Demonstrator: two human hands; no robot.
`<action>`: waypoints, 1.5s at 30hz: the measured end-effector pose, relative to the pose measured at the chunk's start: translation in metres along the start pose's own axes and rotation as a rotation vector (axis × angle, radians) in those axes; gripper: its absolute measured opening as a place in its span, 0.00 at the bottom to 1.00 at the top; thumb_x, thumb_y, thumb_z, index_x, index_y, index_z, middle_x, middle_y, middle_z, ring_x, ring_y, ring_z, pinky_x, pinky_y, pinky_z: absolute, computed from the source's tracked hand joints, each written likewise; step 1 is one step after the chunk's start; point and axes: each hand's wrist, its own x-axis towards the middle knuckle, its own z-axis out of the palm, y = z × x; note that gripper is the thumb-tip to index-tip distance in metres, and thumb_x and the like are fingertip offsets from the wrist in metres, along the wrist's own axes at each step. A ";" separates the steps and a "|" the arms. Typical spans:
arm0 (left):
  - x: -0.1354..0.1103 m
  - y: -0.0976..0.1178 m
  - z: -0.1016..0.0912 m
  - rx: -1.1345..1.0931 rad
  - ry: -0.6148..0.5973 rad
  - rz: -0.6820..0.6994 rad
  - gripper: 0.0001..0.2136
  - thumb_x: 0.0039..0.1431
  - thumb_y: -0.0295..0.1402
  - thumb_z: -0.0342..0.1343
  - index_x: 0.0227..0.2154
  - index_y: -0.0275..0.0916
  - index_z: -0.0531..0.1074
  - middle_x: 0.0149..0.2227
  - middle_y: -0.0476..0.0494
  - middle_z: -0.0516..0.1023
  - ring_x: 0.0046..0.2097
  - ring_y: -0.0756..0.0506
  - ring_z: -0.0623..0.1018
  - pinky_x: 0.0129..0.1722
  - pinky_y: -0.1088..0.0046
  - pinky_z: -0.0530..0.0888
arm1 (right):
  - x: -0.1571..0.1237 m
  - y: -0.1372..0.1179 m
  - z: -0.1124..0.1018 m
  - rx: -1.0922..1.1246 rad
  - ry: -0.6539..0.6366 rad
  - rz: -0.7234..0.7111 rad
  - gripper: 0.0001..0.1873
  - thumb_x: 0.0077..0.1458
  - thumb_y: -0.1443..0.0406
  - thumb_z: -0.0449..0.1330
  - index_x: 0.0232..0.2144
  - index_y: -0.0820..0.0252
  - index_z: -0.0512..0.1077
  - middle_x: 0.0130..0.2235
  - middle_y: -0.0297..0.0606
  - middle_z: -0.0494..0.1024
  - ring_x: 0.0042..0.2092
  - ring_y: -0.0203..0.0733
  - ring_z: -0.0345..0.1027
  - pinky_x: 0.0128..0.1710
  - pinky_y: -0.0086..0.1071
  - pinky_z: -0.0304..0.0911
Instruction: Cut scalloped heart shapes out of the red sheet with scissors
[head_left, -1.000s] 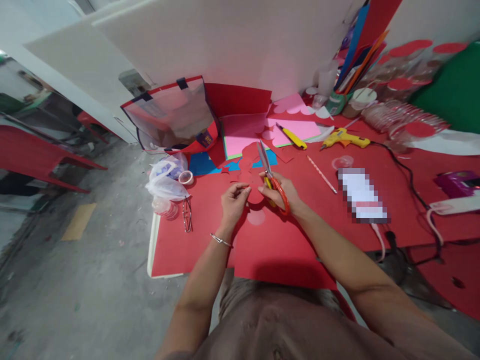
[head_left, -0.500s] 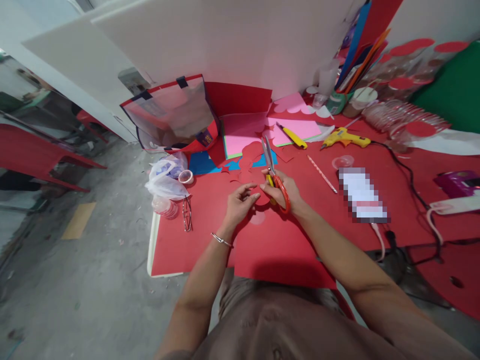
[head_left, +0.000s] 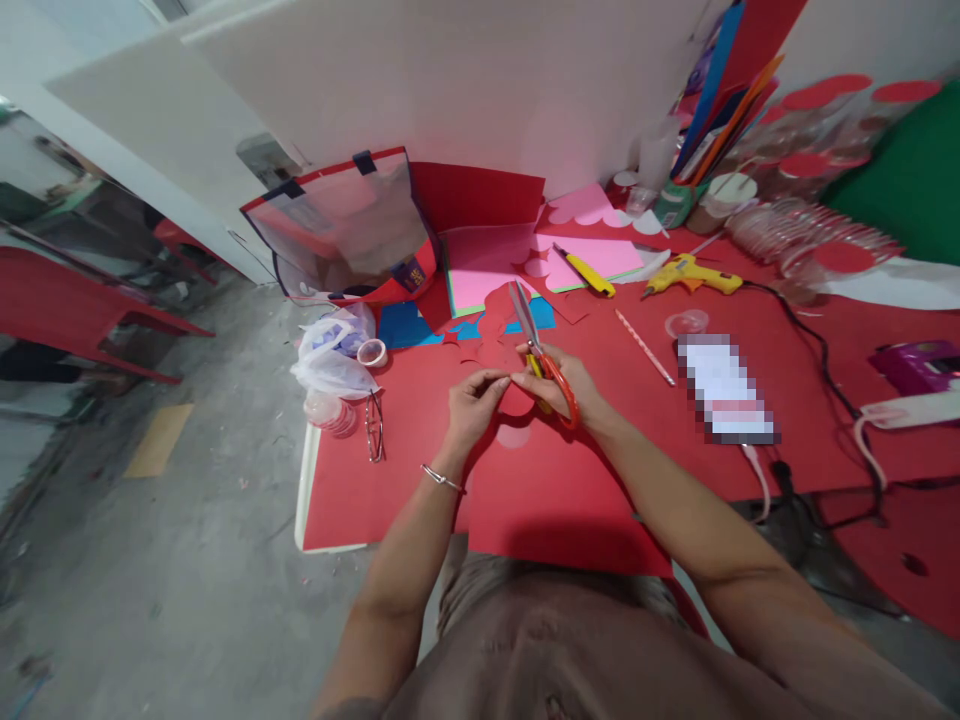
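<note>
My right hand (head_left: 566,385) is closed round scissors (head_left: 534,330) with orange and yellow handles, the metal blades pointing away from me. My left hand (head_left: 474,405), with a bangle at its wrist, is pinched closed. Its fingertips meet those of my right hand; whatever lies between them is too small or too red against the table to make out. Below the hands is a pale pink disc (head_left: 514,435) on the red surface. Just beyond them lie red paper scraps (head_left: 491,325) with curved edges, over a blue sheet (head_left: 409,327).
A yellow cutter (head_left: 589,272), a striped pencil (head_left: 645,347), a yellow glue gun (head_left: 694,277) and a phone (head_left: 727,390) with cables lie to the right. Left are a plastic bag (head_left: 334,360) and glasses (head_left: 375,428). Pink sheets (head_left: 487,265) and a tote bag (head_left: 345,225) stand behind.
My left fingertips have closed into a pinch and come together with the right fingertips. The scissors' blades have swung slightly left and toward me.
</note>
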 end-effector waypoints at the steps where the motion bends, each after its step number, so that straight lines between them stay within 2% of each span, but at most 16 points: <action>1: -0.001 0.000 0.001 -0.004 -0.008 -0.008 0.11 0.52 0.42 0.72 0.31 0.39 0.84 0.33 0.43 0.85 0.36 0.46 0.80 0.41 0.68 0.78 | 0.000 0.000 0.000 -0.001 0.000 -0.003 0.28 0.50 0.55 0.72 0.52 0.54 0.74 0.29 0.28 0.72 0.25 0.35 0.61 0.25 0.31 0.58; 4: -0.004 0.002 0.003 -0.026 -0.040 -0.053 0.15 0.52 0.45 0.72 0.35 0.38 0.84 0.32 0.44 0.83 0.31 0.48 0.78 0.32 0.72 0.76 | 0.001 0.000 0.000 -0.012 0.029 -0.023 0.27 0.51 0.56 0.71 0.52 0.54 0.75 0.28 0.28 0.72 0.26 0.36 0.62 0.26 0.31 0.59; 8: -0.007 0.004 0.004 -0.045 -0.126 -0.103 0.23 0.52 0.46 0.73 0.47 0.38 0.82 0.28 0.50 0.79 0.22 0.53 0.72 0.23 0.75 0.71 | 0.001 -0.001 -0.001 -0.040 0.139 -0.081 0.25 0.52 0.58 0.69 0.52 0.53 0.75 0.29 0.28 0.71 0.28 0.38 0.64 0.29 0.33 0.62; 11: -0.008 0.005 0.003 -0.039 -0.128 -0.104 0.24 0.52 0.46 0.73 0.49 0.39 0.82 0.27 0.51 0.78 0.20 0.53 0.72 0.22 0.76 0.71 | 0.002 -0.001 -0.002 -0.032 0.160 -0.076 0.25 0.53 0.58 0.69 0.53 0.53 0.74 0.30 0.28 0.71 0.28 0.38 0.64 0.30 0.33 0.62; 14: -0.006 0.006 0.002 -0.036 -0.042 -0.081 0.21 0.54 0.46 0.72 0.46 0.39 0.83 0.28 0.50 0.79 0.20 0.54 0.71 0.21 0.76 0.69 | 0.001 -0.001 0.000 -0.004 0.134 -0.082 0.24 0.52 0.58 0.70 0.51 0.54 0.74 0.29 0.28 0.71 0.28 0.38 0.64 0.31 0.33 0.62; 17: -0.003 0.006 -0.001 -0.046 0.043 -0.051 0.17 0.56 0.45 0.71 0.42 0.39 0.83 0.33 0.47 0.82 0.21 0.55 0.71 0.22 0.76 0.69 | -0.001 -0.002 0.002 -0.008 0.105 -0.083 0.24 0.51 0.59 0.70 0.51 0.54 0.75 0.29 0.28 0.72 0.29 0.38 0.65 0.31 0.34 0.62; 20: -0.001 0.005 -0.003 -0.042 0.068 -0.033 0.15 0.56 0.44 0.70 0.40 0.39 0.84 0.35 0.46 0.84 0.21 0.55 0.71 0.23 0.76 0.70 | -0.002 -0.004 0.002 -0.009 0.084 -0.065 0.24 0.52 0.58 0.70 0.51 0.54 0.75 0.29 0.28 0.72 0.28 0.37 0.64 0.30 0.33 0.62; 25: -0.003 0.004 -0.001 -0.033 0.001 -0.028 0.15 0.55 0.45 0.71 0.38 0.38 0.85 0.32 0.45 0.84 0.21 0.54 0.71 0.23 0.74 0.71 | -0.001 -0.002 0.001 0.015 0.020 -0.046 0.28 0.50 0.56 0.72 0.53 0.55 0.74 0.28 0.27 0.71 0.26 0.36 0.61 0.27 0.32 0.59; 29: -0.005 0.005 0.001 -0.033 -0.033 -0.039 0.18 0.54 0.47 0.71 0.38 0.37 0.85 0.32 0.45 0.83 0.23 0.53 0.72 0.23 0.75 0.72 | 0.000 0.000 0.002 -0.028 0.009 -0.053 0.27 0.51 0.56 0.71 0.52 0.55 0.75 0.28 0.27 0.71 0.26 0.35 0.61 0.27 0.31 0.59; 35: -0.007 0.004 0.003 -0.045 -0.150 -0.098 0.27 0.51 0.48 0.74 0.50 0.38 0.82 0.25 0.51 0.79 0.20 0.53 0.72 0.21 0.76 0.71 | 0.001 0.004 0.000 0.000 0.094 -0.090 0.25 0.54 0.58 0.69 0.53 0.54 0.75 0.29 0.28 0.71 0.28 0.37 0.63 0.29 0.32 0.61; 39: -0.006 0.005 0.001 -0.029 -0.047 -0.054 0.22 0.54 0.47 0.72 0.47 0.39 0.83 0.25 0.52 0.78 0.19 0.54 0.71 0.20 0.77 0.69 | 0.001 0.003 0.001 -0.017 0.091 -0.091 0.25 0.52 0.59 0.70 0.53 0.55 0.75 0.29 0.28 0.71 0.28 0.37 0.63 0.29 0.32 0.61; 42: -0.002 0.005 -0.002 -0.024 0.054 -0.023 0.18 0.56 0.46 0.71 0.42 0.39 0.84 0.31 0.48 0.82 0.21 0.55 0.71 0.21 0.77 0.69 | -0.001 0.000 0.002 0.002 0.067 -0.081 0.25 0.52 0.59 0.71 0.52 0.55 0.75 0.29 0.28 0.72 0.27 0.36 0.62 0.28 0.32 0.61; 45: 0.000 0.004 -0.004 -0.024 0.068 -0.019 0.16 0.56 0.45 0.70 0.42 0.39 0.84 0.34 0.46 0.84 0.21 0.55 0.71 0.22 0.77 0.69 | -0.001 0.000 0.001 -0.010 0.052 -0.083 0.25 0.52 0.58 0.71 0.51 0.56 0.75 0.30 0.29 0.73 0.27 0.36 0.63 0.28 0.32 0.61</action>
